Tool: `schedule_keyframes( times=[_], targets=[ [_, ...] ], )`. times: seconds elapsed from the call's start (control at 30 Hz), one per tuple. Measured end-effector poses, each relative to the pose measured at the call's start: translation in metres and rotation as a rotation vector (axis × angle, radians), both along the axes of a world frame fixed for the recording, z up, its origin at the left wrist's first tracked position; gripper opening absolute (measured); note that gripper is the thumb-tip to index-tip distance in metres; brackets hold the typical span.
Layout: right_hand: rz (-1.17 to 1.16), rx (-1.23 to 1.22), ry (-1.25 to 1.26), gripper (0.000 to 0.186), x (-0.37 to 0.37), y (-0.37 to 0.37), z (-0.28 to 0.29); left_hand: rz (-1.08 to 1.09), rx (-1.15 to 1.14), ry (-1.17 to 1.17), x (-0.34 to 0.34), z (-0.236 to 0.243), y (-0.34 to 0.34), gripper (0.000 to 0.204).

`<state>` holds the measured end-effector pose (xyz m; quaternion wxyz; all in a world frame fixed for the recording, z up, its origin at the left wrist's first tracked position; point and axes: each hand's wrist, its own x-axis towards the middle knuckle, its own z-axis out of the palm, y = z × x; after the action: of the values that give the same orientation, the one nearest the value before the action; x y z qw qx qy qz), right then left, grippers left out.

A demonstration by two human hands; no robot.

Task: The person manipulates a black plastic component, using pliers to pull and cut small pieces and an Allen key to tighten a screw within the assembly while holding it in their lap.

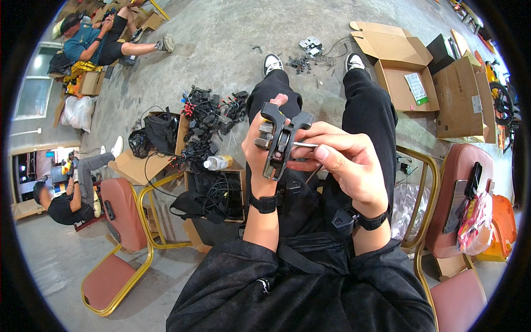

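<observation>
My left hand [255,149] is closed around a black forked bracket [281,145], held up above my lap with its two prongs pointing away from me. Silvery metal shows on its left side. From the right, my right hand [357,169] pinches a thin metal rod [305,145] between thumb and fingers. The rod's tip reaches the bracket's middle; whether it sits in a hole there I cannot tell. Each wrist wears a black strap, and a small black device [338,221] sits by the right one.
Left of my legs lie a pile of black parts [207,119], a clear bottle [218,162] and an open box of cables [221,191]. Small parts [301,65] lie between my feet. Cardboard boxes [406,77] and chairs [124,216] flank me. Two people [91,41] sit further left.
</observation>
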<state>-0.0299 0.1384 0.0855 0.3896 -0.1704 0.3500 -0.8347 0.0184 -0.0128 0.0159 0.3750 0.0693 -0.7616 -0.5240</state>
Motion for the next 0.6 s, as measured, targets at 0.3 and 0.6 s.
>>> schedule_keyframes(
  times=[0.3,0.6],
  targets=[
    [0.006,0.039,0.042,0.018,-0.003,0.002,-0.004,-0.005,0.271,-0.031,0.000,-0.011,0.004,0.024],
    [-0.111,0.353,0.544,0.017,0.003,0.005,0.006,0.132,-0.088,0.167,-0.010,-0.014,0.002,0.011]
  ],
)
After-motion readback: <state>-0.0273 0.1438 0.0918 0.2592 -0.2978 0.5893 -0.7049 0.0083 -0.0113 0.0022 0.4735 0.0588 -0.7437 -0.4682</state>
